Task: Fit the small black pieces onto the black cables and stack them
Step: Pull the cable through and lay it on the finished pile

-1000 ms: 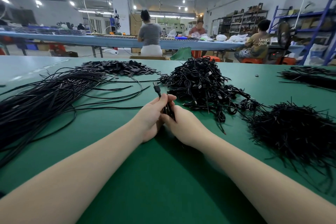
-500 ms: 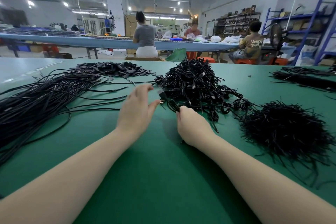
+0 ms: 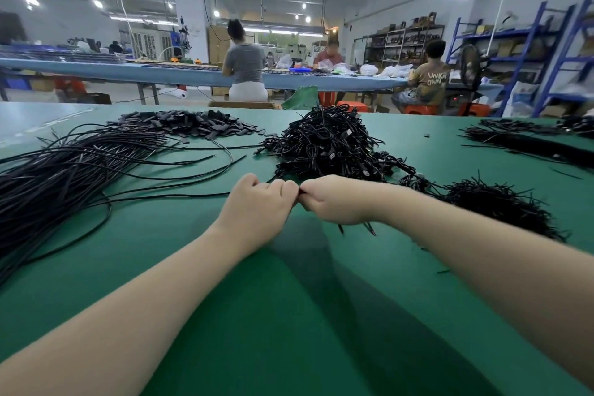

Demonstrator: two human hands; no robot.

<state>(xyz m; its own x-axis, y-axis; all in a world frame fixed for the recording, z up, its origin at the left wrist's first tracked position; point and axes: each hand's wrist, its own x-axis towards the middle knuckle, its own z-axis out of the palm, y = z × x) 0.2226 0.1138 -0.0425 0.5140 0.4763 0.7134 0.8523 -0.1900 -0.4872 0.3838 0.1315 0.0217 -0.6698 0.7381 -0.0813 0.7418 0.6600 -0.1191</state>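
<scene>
Item: left hand (image 3: pixel 257 206). Fingers curled, knuckles up, meeting the right hand (image 3: pixel 337 199) at the fingertips over the green table (image 3: pixel 289 315). I read both as pinching one small dark item between them; only a sliver of black (image 3: pixel 300 192) shows at the join, so I cannot tell piece from cable end.

Item: short dark ends (image 3: pixel 369 228) poke out below the right hand, so it seems to hold cable.

Item: small black pieces (image 3: pixel 193 124), heaped far left of centre, well apart from the hands.

Item: long loose cables (image 3: pixel 64 170), fanned at left.

Item: tangled cable pile (image 3: pixel 328 145), just beyond the hands; probably the finished stack.

Item: bristly heap of short strands (image 3: pixel 495 206), at right.

Handling note, my judgement: I keep the piece square to the cable end, push straight along the axis without twisting, hold the cable close to its tip so it cannot buckle, then lay it on the pile.
</scene>
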